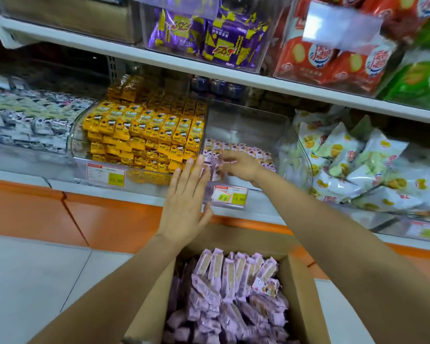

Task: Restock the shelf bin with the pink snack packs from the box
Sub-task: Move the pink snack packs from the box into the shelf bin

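A cardboard box (301, 289) at the bottom centre holds several pink snack packs (233, 289). Above it, a clear shelf bin (248, 122) has a low row of pink packs (241, 148) along its front. My left hand (186, 199) is flat with straight fingers in front of the bin's left front corner and holds nothing. My right hand (238, 165) reaches over the bin's front edge, fingers bent down onto the pink packs there. Motion blur hides whether it grips one.
A bin of yellow snack packs (144, 135) stands left of the pink bin, and white bags (353, 170) lie to its right. Price tags (230, 196) hang on the shelf front. Purple and red packs fill the shelf above. An orange base runs below.
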### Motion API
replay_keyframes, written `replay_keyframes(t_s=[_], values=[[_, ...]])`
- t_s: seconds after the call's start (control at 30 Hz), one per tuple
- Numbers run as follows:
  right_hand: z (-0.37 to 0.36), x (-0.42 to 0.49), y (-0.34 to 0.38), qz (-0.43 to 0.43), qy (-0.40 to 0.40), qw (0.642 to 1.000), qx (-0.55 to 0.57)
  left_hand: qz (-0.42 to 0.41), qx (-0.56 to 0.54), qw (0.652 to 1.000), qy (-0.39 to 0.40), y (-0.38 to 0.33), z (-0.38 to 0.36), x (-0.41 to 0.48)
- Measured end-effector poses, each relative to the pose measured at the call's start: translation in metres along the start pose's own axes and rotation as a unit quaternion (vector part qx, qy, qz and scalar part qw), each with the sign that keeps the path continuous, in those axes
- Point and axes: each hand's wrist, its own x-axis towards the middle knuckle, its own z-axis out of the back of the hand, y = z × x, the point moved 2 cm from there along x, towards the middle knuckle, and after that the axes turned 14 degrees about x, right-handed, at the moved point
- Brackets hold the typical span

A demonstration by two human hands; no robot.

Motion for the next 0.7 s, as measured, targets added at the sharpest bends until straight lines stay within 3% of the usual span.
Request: replay_keyframes(t_s=[0.1,0.2,0.27,0.33,0.43,0.5,0.6,0.7], values=[[0.015,-0.043,0.014,0.097,-0.073,0.991,0.06,0.014,-0.034,0.998,-0.047,-0.015,0.01,-0.009],[0.021,-0.109,0.009,0.15,-0.07,0.98,0.111,-0.014,-0.071,0.994,-0.081,-0.042,0.011,-0.028],[0.019,-0.149,-0.014,0.137,-0.042,0.982,0.124,-0.058,-0.108,0.992,-0.017,-0.064,-0.005,-0.05],[0.012,-0.175,-0.055,0.09,-0.021,0.991,0.1,-0.102,-0.154,0.978,0.102,-0.087,-0.026,-0.077],[-0.005,-0.197,-0.154,-0.028,0.018,0.999,0.0,-0.156,-0.108,0.929,0.317,-0.113,-0.059,-0.126],[-0.016,-0.213,-0.218,-0.115,0.047,0.991,-0.056,-0.157,-0.08,0.892,0.416,-0.122,-0.072,-0.156],[-0.032,-0.233,-0.279,-0.17,0.035,0.977,-0.127,-0.153,-0.072,0.863,0.476,-0.129,-0.082,-0.182],[-0.042,-0.236,-0.302,-0.174,-0.013,0.977,-0.124,-0.153,-0.065,0.874,0.456,-0.129,-0.086,-0.186]])
